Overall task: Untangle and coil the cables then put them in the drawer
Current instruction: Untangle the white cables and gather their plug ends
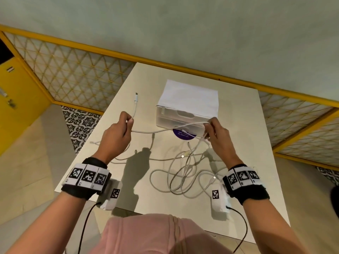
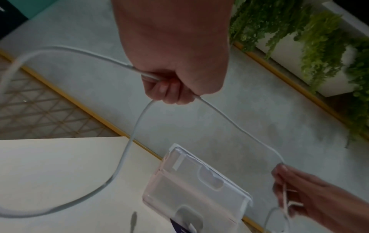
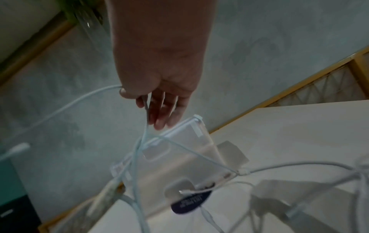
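Both hands' fingers pinch one white cable (image 1: 165, 130); only head view shows the tangle (image 1: 185, 173).

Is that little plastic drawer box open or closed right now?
Closed. Both fronts of the drawer box sit flush with its frame; neither is pulled out, and the cables lie on the table.

Left hand (image 1: 117, 132) and right hand (image 1: 218, 136) bare, forearms bare. Each wrist wears a black band (image 1: 80, 191) faced with a white strip of three square black-and-white coded markers (image 1: 88, 177). A white camera block (image 1: 111, 196) carrying one more coded marker hangs under each wrist; a thin black cable (image 1: 86, 222) trails from each block. Pink garment (image 1: 156, 235) on the torso.
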### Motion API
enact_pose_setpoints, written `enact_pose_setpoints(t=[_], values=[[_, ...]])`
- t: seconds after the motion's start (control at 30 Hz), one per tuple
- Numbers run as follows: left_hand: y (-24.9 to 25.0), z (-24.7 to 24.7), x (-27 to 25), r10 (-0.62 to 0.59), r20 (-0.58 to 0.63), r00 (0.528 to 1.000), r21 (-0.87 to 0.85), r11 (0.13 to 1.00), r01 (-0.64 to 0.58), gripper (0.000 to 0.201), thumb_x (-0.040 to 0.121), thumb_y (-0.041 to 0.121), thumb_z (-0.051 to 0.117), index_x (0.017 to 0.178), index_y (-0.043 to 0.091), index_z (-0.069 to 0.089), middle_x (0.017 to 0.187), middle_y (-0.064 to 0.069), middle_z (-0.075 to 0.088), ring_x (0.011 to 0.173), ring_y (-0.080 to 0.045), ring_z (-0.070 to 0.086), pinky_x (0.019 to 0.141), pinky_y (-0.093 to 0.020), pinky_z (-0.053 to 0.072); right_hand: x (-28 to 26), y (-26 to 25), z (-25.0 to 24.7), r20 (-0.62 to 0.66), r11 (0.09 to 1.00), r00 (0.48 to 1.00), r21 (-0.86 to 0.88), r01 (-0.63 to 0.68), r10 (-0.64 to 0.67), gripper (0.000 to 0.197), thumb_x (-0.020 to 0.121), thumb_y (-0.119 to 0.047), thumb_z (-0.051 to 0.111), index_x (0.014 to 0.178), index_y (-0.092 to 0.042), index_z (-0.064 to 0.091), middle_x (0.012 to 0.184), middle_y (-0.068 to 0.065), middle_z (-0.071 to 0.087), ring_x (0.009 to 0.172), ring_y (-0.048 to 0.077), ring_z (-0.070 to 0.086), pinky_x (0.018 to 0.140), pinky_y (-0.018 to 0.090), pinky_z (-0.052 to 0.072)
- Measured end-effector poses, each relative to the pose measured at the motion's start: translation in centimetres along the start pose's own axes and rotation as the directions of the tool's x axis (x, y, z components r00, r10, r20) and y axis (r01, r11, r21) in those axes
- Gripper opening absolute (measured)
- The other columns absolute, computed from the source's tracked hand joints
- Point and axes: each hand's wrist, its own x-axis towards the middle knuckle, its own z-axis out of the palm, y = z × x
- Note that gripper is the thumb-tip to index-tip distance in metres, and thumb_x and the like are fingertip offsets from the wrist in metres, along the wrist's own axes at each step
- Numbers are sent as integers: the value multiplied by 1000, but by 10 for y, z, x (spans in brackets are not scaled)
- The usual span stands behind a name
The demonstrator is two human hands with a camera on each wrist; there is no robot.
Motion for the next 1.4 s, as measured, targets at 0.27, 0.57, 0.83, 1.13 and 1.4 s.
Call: enact_pose_setpoints(t=[0.27,0.57,0.83,1.13,1.4], values=[[-18,16,-6,-123,108,987,178,979,102,21,102,25,27,101,6,36,62,-8,51,58,-38,53,55,-36,31,-3,-32,-13,246,972,966,201,-125,73,35,95,-40,47,68,-18,50,57,8,57,51,17,59,61,29,52],[-27,20,-12,-156,137,978,202,971,127,20,102,24,26,100,6,35,64,-11,51,56,-31,44,55,-36,30,-17,-2,-11,161,973,968,-166,-163,190,59,88,-57,50,47,-18,32,45,-1,37,45,16,34,51,29,27],[-14,35,-14,-95,221,971,195,980,51,22,102,25,27,101,5,36,64,-12,52,54,-32,44,55,-35,31,-35,29,-7,275,877,835,-87,-473,477,80,92,-60,32,57,0,71,65,15,73,63,30,71,68,33,59],[-11,43,-16,-37,307,951,163,987,-14,23,102,28,28,99,7,37,56,-4,46,53,-33,44,52,-35,31,-50,49,-37,65,938,947,-178,-299,314,44,80,-47,67,59,-17,44,56,2,50,56,17,43,57,32,34],[3,35,-30,83,256,963,29,995,-93,21,101,30,30,99,11,38,52,-5,49,45,-28,43,45,-31,26,-81,63,-58,111,925,933,133,-355,342,56,92,-52,45,59,-12,62,59,1,45,62,16,42,65,29,33]])
